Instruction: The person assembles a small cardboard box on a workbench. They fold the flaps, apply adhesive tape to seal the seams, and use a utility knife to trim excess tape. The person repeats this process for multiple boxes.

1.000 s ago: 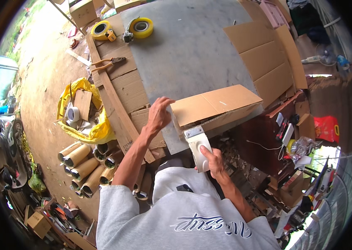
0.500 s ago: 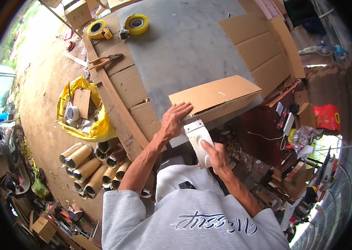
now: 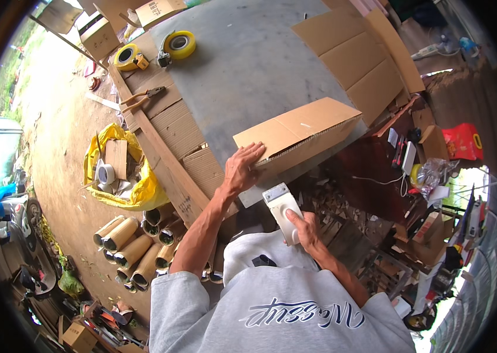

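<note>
A long, flat cardboard box (image 3: 302, 125) lies at an angle on the near part of the grey sheet-topped table (image 3: 231, 76). My left hand (image 3: 241, 168) rests on the box's left end, its fingers laid flat over the top edge. In my right hand (image 3: 306, 227) is a white hand-held tool (image 3: 284, 215) with a metal plate at its front end; its exact kind I cannot make out. My thumb lies on top of the tool, and the other fingers are hidden beneath it. The tool is held close to my body, apart from the box.
Yellow tape rolls (image 3: 179, 44) and pliers (image 3: 143, 99) lie at the table's far left. Flattened cardboard (image 3: 357, 53) covers its right side. To the left stand a yellow scrap bag (image 3: 149, 191) and several cardboard tubes (image 3: 129, 252). Clutter crowds a dark red cabinet (image 3: 372, 167) at right.
The tool in my right hand has drawn back from the box's near left corner toward my body. My left hand stays on the box. The whole view has shifted slightly.
</note>
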Available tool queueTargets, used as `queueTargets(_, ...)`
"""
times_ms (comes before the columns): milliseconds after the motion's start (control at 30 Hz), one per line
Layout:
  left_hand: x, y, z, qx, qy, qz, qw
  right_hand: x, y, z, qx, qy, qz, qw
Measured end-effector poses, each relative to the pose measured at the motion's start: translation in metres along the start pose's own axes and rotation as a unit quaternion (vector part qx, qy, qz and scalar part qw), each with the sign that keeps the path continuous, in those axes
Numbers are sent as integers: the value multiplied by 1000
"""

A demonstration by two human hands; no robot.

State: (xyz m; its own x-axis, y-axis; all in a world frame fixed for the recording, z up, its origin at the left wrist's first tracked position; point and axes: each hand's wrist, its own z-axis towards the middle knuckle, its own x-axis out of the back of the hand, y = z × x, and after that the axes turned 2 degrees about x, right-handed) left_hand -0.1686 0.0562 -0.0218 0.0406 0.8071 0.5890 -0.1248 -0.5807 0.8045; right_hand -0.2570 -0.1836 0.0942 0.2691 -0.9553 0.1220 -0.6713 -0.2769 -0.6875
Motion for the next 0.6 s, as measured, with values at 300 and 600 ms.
queueTargets(300, 20, -9, 3, -31, -104, -44, 993, -6, 36, 69, 25, 15, -62, 998)
queueTargets(600, 16, -7, 7, -62, -57, -5, 996, -28, 3, 81, -55, -1, -6, 998)
